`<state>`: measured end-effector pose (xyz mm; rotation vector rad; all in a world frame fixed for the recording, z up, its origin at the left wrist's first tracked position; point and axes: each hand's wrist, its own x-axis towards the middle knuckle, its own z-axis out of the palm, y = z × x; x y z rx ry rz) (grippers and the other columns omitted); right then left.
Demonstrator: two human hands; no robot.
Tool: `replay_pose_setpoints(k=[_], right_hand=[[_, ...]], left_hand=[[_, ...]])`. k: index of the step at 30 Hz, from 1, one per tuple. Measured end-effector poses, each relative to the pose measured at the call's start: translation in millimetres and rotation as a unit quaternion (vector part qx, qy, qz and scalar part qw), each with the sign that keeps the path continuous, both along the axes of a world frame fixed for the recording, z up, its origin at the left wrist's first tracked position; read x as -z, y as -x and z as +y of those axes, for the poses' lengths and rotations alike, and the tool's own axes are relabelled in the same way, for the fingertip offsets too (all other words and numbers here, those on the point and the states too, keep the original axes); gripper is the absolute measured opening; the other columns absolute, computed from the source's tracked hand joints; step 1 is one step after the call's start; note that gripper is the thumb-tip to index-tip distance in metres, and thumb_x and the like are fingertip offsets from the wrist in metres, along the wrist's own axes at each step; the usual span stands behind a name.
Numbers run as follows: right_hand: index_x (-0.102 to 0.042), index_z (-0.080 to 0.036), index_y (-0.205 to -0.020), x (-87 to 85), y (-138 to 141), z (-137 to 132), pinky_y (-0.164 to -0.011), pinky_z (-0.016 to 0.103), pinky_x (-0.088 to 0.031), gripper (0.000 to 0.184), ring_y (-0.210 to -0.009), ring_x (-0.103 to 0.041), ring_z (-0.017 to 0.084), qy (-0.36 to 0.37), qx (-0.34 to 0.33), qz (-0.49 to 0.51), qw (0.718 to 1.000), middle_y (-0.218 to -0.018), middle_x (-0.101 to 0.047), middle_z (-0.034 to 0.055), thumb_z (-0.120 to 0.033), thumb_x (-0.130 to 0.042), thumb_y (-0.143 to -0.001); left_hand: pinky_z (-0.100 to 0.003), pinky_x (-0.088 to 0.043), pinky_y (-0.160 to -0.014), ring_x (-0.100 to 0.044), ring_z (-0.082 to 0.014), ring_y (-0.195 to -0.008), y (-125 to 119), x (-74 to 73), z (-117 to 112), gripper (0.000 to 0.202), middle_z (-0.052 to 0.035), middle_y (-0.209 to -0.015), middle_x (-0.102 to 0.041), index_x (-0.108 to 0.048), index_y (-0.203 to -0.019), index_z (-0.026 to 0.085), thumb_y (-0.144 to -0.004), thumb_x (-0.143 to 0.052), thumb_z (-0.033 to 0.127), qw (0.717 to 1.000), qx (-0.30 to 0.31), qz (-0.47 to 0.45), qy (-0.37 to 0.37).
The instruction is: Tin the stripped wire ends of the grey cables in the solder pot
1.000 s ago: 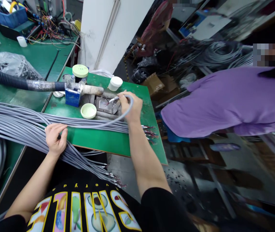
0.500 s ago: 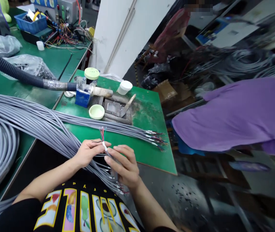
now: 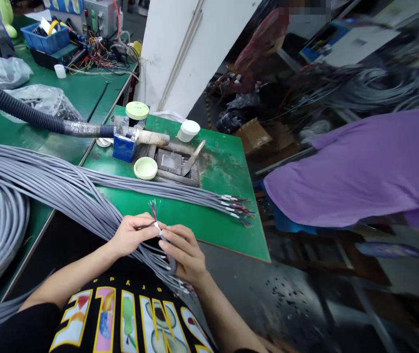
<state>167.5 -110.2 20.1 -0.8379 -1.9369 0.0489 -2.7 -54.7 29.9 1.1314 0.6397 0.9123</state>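
Observation:
Both my hands meet just in front of my chest, below the green board's (image 3: pixel 209 225) near edge. My right hand (image 3: pixel 182 255) grips a grey cable (image 3: pixel 168 249) near its stripped end. My left hand (image 3: pixel 135 234) pinches the thin coloured wires (image 3: pixel 153 210) that fan upward out of that end. Under my hands runs a thick bundle of grey cables (image 3: pixel 47 184), sloping down from the left toward my lap. A second group of cables with stripped ends (image 3: pixel 237 208) lies flat across the board.
On the board's far side sit a dark metal pot (image 3: pixel 174 162), a pale green lid (image 3: pixel 145 168), a blue block (image 3: pixel 123 146), a white jar (image 3: pixel 188 130) and a ribbed hose (image 3: pixel 21 113). A person in purple (image 3: pixel 356 166) bends over at the right.
My right hand left the metal pot and came down to my chest with a cable end. My left hand left the bundle and took the fanned wires. Since half a second ago, little has moved.

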Motion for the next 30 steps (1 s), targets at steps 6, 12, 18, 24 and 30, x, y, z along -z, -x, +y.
replay_pose_setpoints(k=[6, 12, 18, 24, 30], right_hand=[[-0.06, -0.031, -0.125, 4.3, -1, -8, -0.079, 0.042, -0.059, 0.044, -0.103, -0.067, 0.023, 0.11, -0.039, 0.118, 0.986, -0.111, -0.071, 0.0084, -0.008, -0.047, -0.09], [-0.067, -0.031, -0.115, -1.7, 1, -18, -0.079, 0.039, -0.059, 0.044, -0.094, -0.069, 0.022, 0.148, 0.002, 0.164, 0.975, -0.106, -0.072, 0.0066, -0.003, -0.055, -0.083], [-0.066, -0.03, -0.116, -1.1, 2, -18, -0.076, 0.039, -0.06, 0.048, -0.091, -0.069, 0.022, 0.126, 0.006, 0.145, 0.981, -0.104, -0.072, 0.0081, 0.001, -0.057, -0.079], [-0.067, -0.029, -0.113, -2.2, 3, -17, -0.074, 0.039, -0.06, 0.045, -0.088, -0.07, 0.022, 0.123, 0.006, 0.145, 0.982, -0.101, -0.073, 0.0083, 0.0, -0.058, -0.079], [-0.072, -0.031, -0.103, -4.2, 7, -21, -0.063, 0.031, -0.061, 0.036, -0.076, -0.072, 0.019, 0.192, 0.032, 0.208, 0.958, -0.101, -0.074, 0.005, -0.005, -0.06, -0.081]], left_hand=[[-0.028, -0.046, -0.066, -0.058, -0.0145, -0.067, -5, 2.0, -1, 0.03, -0.0071, -0.07, -0.068, -0.078, -0.079, 0.018, -0.073, -0.073, 0.047, 0.999, -0.024, 0.021, -0.041], [-0.028, -0.047, -0.067, -0.057, -0.0146, -0.068, -8, 4.2, -3, 0.03, -0.0075, -0.07, -0.069, -0.078, -0.082, 0.019, -0.074, -0.071, 0.047, 0.995, -0.022, 0.033, -0.094], [-0.027, -0.047, -0.067, -0.058, -0.0149, -0.069, -6, 4.0, -4, 0.033, -0.0091, -0.075, -0.071, -0.078, -0.085, 0.019, -0.075, -0.07, 0.049, 0.995, -0.01, 0.038, -0.093], [-0.028, -0.048, -0.069, -0.059, -0.0158, -0.071, -6, 5.0, -6, 0.032, -0.0093, -0.075, -0.071, -0.078, -0.085, 0.02, -0.073, -0.071, 0.049, 0.997, -0.013, 0.03, -0.075], [-0.027, -0.046, -0.064, -0.058, -0.0147, -0.068, -8, 3.6, -4, 0.035, -0.0083, -0.072, -0.069, -0.078, -0.077, 0.018, -0.07, -0.073, 0.052, 0.999, -0.022, 0.034, -0.027]])
